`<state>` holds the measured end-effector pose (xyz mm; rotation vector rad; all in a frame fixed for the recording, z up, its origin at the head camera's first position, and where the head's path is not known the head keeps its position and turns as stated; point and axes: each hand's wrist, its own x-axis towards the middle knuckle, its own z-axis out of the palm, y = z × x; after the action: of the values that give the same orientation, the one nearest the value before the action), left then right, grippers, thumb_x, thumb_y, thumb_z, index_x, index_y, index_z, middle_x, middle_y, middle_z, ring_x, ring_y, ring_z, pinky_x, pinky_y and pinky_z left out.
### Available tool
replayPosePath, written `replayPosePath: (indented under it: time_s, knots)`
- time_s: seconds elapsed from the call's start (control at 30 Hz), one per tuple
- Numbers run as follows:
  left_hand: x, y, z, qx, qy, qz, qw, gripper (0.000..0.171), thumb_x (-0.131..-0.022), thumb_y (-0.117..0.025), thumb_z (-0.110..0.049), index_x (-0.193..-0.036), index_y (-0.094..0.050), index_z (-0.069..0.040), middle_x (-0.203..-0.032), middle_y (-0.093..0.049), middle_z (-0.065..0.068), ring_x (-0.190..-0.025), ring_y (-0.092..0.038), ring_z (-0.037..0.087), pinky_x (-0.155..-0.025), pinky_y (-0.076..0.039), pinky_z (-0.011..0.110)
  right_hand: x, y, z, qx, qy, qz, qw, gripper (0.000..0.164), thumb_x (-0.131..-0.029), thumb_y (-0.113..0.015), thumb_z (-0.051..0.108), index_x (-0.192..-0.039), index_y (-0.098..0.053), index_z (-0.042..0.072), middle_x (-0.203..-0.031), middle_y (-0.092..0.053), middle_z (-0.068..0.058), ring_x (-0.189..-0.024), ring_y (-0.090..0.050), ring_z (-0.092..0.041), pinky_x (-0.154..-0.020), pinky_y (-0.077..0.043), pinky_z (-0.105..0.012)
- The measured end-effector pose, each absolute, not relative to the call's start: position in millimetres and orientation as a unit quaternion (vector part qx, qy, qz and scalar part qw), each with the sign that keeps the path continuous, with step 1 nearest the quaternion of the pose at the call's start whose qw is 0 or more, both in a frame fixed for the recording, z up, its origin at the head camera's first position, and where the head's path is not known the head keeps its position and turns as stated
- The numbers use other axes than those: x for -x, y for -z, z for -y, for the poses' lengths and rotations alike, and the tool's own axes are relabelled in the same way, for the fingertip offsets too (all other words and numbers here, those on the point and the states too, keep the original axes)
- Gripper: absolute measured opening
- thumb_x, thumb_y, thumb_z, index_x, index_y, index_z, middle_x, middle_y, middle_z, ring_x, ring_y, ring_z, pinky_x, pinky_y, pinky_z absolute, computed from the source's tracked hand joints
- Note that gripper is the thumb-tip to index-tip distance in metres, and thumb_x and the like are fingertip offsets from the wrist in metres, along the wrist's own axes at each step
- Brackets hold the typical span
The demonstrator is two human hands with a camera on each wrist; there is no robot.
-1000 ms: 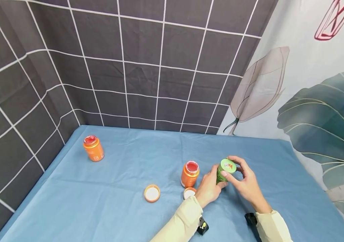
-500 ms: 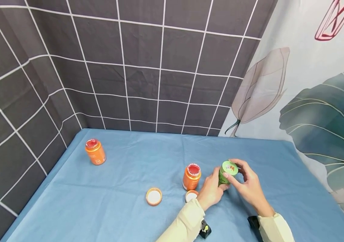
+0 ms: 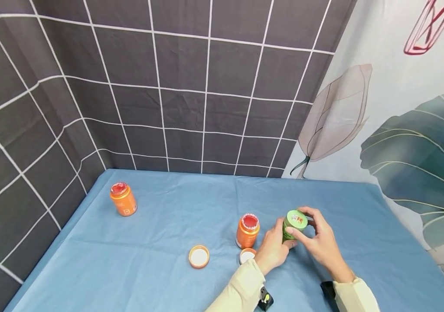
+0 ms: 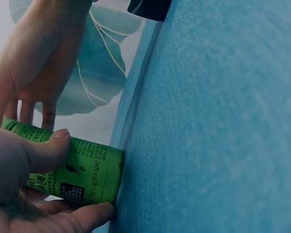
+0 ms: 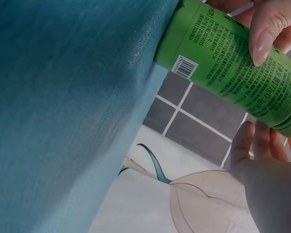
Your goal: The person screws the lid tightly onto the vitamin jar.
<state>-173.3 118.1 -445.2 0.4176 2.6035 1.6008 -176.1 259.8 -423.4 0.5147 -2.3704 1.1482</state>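
Note:
A green printed bottle (image 3: 295, 220) stands upright on the blue cloth at the right, its green lid on. My left hand (image 3: 274, 249) grips its body, and the thumb lies across the small print in the left wrist view. Around the lid at the top, my right hand (image 3: 321, 242) curls its thumb and fingers. The right wrist view shows a barcode near the base of the bottle (image 5: 223, 63), which meets the cloth. Just left of my left hand is an orange bottle (image 3: 247, 236) with its red top uncapped. An orange cap (image 3: 246, 255) lies beside it, partly behind my left hand.
Another orange bottle (image 3: 125, 203) without its cap stands at the far left. A second orange cap (image 3: 199, 256) lies white side up near the middle of the cloth (image 3: 159, 225). Dark gridded fabric (image 3: 183, 104) and a leaf-patterned sheet (image 3: 335, 112) hang behind the table.
The head view has shifted, so things sit a little lower in it. Both hands stay on the green bottle, with hardly any visible movement.

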Motion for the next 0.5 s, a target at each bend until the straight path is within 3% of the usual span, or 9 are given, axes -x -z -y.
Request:
replayPosePath:
  time_s: [0.1, 0.33, 0.5]
  knots:
    - [172.9, 446.6, -118.9, -0.141, -0.512, -0.847, 0.02, 0.045, -0.086, -0.064, -0.022, -0.126, -0.042, -0.022, -0.111, -0.058, -0.003, -0.095, -0.055, 0.009, -0.079, -0.045, 0.027, 174.0, 422.4, -260.3, -0.192, -0.429, 0.859, 0.204, 0.061, -0.075, -0.074, 0.005, -0.129, -0.047, 0.012, -0.125, -0.052, -0.005, -0.109, -0.048, -0.003, -0.088, -0.034, -0.009]
    - [172.4, 447.2, -119.1, -0.144, -0.503, -0.852, 0.012, 0.05, -0.083, -0.061, -0.004, -0.126, -0.042, -0.021, -0.11, -0.058, -0.001, -0.091, -0.054, 0.008, -0.076, -0.044, 0.025, 175.9, 427.8, -264.2, -0.249, -0.45, 0.83, 0.214, 0.064, -0.075, -0.066, -0.01, -0.132, -0.041, 0.003, -0.123, -0.053, -0.017, -0.111, -0.052, -0.008, -0.09, -0.036, -0.012]
    - [172.1, 445.4, -118.5, -0.143, -0.511, -0.848, 0.018, 0.047, -0.085, -0.062, -0.01, -0.126, -0.043, -0.021, -0.108, -0.059, -0.002, -0.089, -0.054, 0.008, -0.075, -0.044, 0.025, 175.7, 428.3, -264.0, -0.233, -0.445, 0.835, 0.224, 0.06, -0.077, -0.068, -0.004, -0.13, -0.043, 0.005, -0.12, -0.054, -0.014, -0.106, -0.052, -0.005, -0.086, -0.037, -0.01]
